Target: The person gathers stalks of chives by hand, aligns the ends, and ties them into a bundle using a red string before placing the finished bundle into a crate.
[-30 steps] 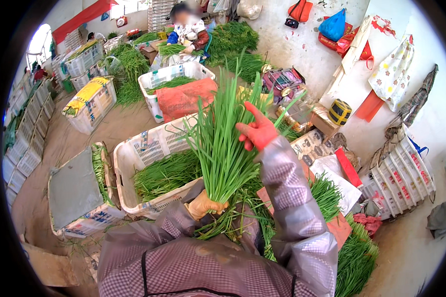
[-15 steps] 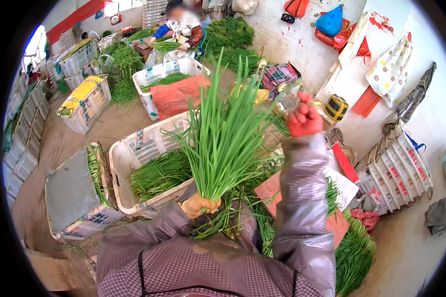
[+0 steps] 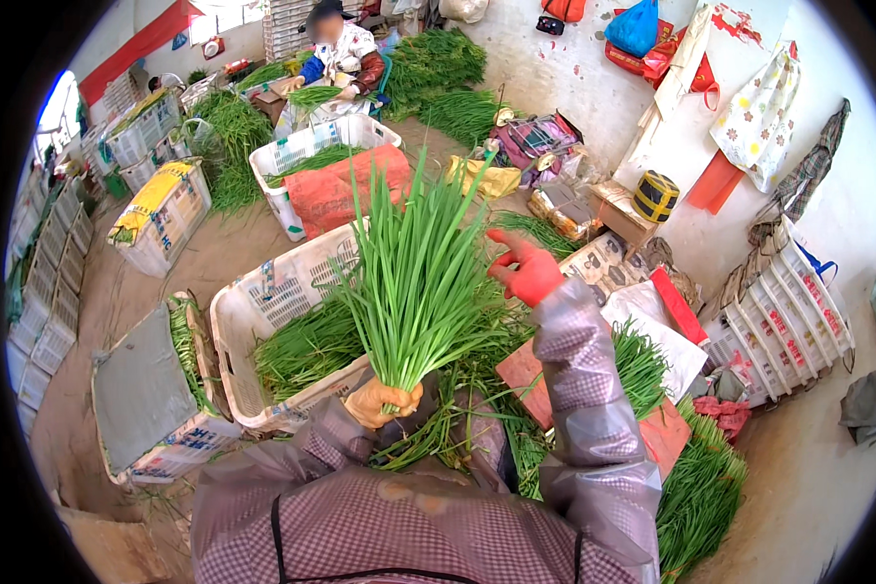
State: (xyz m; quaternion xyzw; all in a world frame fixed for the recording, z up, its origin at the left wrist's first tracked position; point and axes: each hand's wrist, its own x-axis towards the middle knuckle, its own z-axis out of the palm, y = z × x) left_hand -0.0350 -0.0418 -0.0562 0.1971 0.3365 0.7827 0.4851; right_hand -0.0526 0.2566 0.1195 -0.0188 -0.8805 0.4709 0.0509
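Note:
A large fanned bunch of green chives (image 3: 419,282) stands upright in front of me. My left hand (image 3: 383,401), in a tan glove, is closed around its lower stems. To the right of the leaves is my right hand (image 3: 530,270), in a red glove, with fingers stretched apart and nothing in them. Its fingertips are near the bunch's right edge; I cannot tell whether they touch it. Loose chive stalks (image 3: 438,428) lie across my lap, below the bunch.
Beside my left arm stands a white crate (image 3: 226,331) with chives inside. A grey-topped crate (image 3: 146,389) is farther left. On my right are a reddish board (image 3: 526,384) and a chive pile (image 3: 701,496). Beyond another crate (image 3: 273,185) with a red cloth sits a person (image 3: 346,54).
My right hand has come left and down towards the bunch, and its curled fingers have stretched out. My left hand still grips the chives, which have shifted slightly left and lower.

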